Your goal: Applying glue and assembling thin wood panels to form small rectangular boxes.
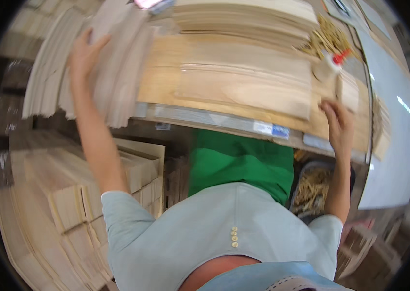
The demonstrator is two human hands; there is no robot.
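Note:
At the far left, my left hand (84, 56) reaches over a stack of thin pale wood sheets (122, 63), thumb and fingers apart, seemingly resting on them. A wood sheet (244, 80) lies flat on the workbench (161, 72) in front of me. Just right of this sheet hangs my right hand (338, 121), its fingers drawn together in a pinch; anything between them is too small or blurred to see. Beyond that hand stands a white glue bottle (328, 68) with a red tip, tilted in the view, beside a small stack of pale wood pieces (348, 91).
Stacked wood sheets (244, 22) lie at the bench's back, beside a pile of thin wood strips (328, 39). A bin of strips (314, 186) stands below, right. Wood stacks (64, 203) fill the lower left. A white panel (394, 121) borders the bench's right side.

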